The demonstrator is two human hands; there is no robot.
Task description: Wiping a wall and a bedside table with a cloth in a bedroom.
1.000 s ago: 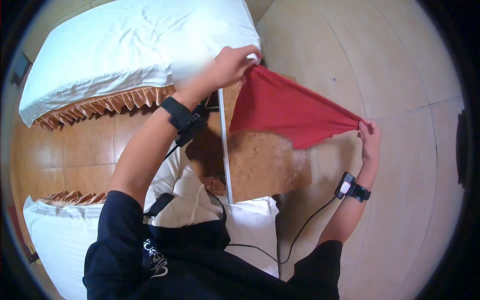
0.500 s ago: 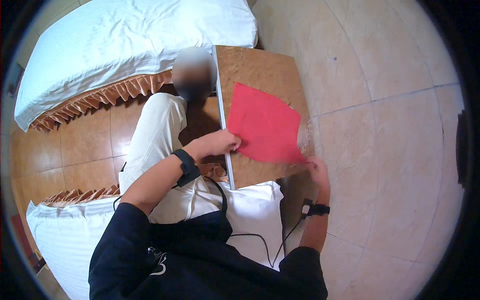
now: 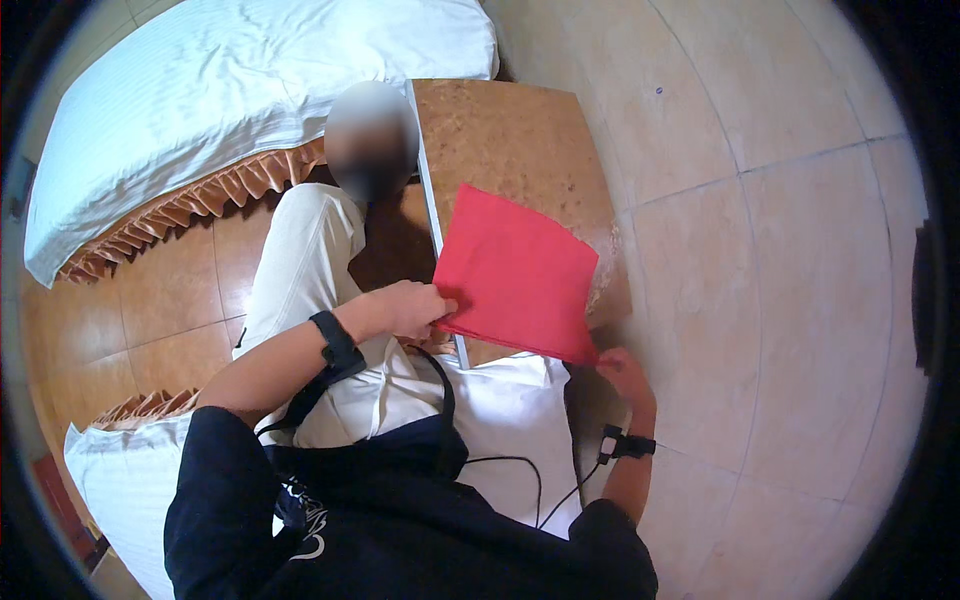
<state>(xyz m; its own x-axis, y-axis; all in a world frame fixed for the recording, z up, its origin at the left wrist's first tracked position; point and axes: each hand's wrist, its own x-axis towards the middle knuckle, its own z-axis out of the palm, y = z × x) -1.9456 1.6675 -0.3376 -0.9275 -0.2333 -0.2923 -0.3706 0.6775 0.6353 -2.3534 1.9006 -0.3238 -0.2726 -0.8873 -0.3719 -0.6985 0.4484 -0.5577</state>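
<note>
A bright red square of cloth is stretched between my two hands above a brown wooden table. My left hand pinches its near left corner, just past the table's pale left edge. At the near right corner, my right hand grips the cloth beyond the table's right side. The near edge between the hands runs almost straight and looks doubled or folded. The far part of the cloth lies over or close to the tabletop; contact there is hard to tell.
A white-covered bed with a ruffled orange skirt stands at the far left, another white-covered bed at the near left. Pale floor tiles lie to the right. A black cable runs near my right wrist. A blurred round patch hides something beside the table.
Both hands have drawn the cloth nearer to me, and its near edge has straightened. More of the table's far part now shows.
</note>
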